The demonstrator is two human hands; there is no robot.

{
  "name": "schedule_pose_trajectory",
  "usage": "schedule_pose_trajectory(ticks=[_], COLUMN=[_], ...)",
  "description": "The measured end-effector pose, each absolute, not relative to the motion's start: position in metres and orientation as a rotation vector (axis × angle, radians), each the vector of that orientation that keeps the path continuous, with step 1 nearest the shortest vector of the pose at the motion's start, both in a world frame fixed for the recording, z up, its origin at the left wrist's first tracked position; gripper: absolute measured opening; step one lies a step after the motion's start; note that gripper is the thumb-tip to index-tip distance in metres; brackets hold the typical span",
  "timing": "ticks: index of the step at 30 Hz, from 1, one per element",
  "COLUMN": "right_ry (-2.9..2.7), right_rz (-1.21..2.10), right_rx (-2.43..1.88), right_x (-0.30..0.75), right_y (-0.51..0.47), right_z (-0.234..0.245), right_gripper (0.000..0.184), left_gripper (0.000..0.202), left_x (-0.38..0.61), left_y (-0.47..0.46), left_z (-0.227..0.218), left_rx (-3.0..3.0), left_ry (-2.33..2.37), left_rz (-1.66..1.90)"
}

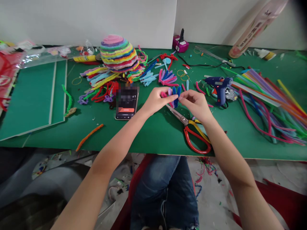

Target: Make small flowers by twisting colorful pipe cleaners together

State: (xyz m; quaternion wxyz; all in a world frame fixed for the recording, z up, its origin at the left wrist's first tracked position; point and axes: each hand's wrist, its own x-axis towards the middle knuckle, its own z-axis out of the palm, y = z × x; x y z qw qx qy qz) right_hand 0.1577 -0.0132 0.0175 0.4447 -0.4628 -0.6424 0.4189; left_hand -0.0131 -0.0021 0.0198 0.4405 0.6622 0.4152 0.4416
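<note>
Between my two hands is a small bunch of looped pipe cleaners [176,101] in pink, lilac and dark blue. My left hand [157,101] pinches the bunch from the left, thumb and forefinger closed on it. From the right, the closed fingertips of my right hand [197,104] grip its blue end. Just below lies a pair of scissors [184,120] with red and yellow handles, partly under my right wrist. A similar pink and purple pipe-cleaner bunch [167,77] rests on the table behind my hands, beside a light blue one [148,77].
A phone [130,101] lies left of my hands. Behind it stands a striped pipe-cleaner hat [118,54]. To the right are a blue glue gun [218,86], loose long pipe cleaners [266,95] and a tilted pink bottle [255,32]. Green boards [33,95] lie at the left.
</note>
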Motion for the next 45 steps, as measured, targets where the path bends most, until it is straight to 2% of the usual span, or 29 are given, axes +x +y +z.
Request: schedule_pose_trajectory(ticks=[5, 11, 16, 21, 28, 35, 45], right_ry=[-1.599, -1.644, -1.663, -1.543, -1.431, -1.342, -1.311], right_rz=[1.039, 1.021, 0.987, 0.906, 1.067, 1.043, 0.929], right_rx=[-1.139, -1.133, -1.142, -1.153, -1.039, -1.035, -1.055], right_x=[0.159, 0.159, 0.159, 0.160, 0.150, 0.146, 0.144], right_y=[-0.013, -0.014, -0.013, -0.013, -0.019, -0.020, -0.022], right_z=[0.019, 0.019, 0.017, 0.019, 0.019, 0.017, 0.017], right_gripper=[0.009, 0.011, 0.019, 0.029, 0.040, 0.033, 0.022], left_gripper=[0.019, 0.019, 0.023, 0.035, 0.039, 0.035, 0.039], left_x=[-0.014, -0.013, -0.013, -0.016, -0.012, -0.004, 0.000], left_y=[-0.001, -0.001, -0.001, 0.004, 0.007, 0.000, -0.003], left_z=[0.018, 0.018, 0.019, 0.017, 0.011, 0.008, 0.005], left_rx=[1.630, 1.631, 1.665, 1.566, 1.426, 1.506, 1.471], left_ry=[1.007, 1.049, 1.037, 1.097, 1.140, 1.154, 1.159], left_rz=[1.077, 1.038, 1.082, 1.292, 1.476, 1.527, 1.480])
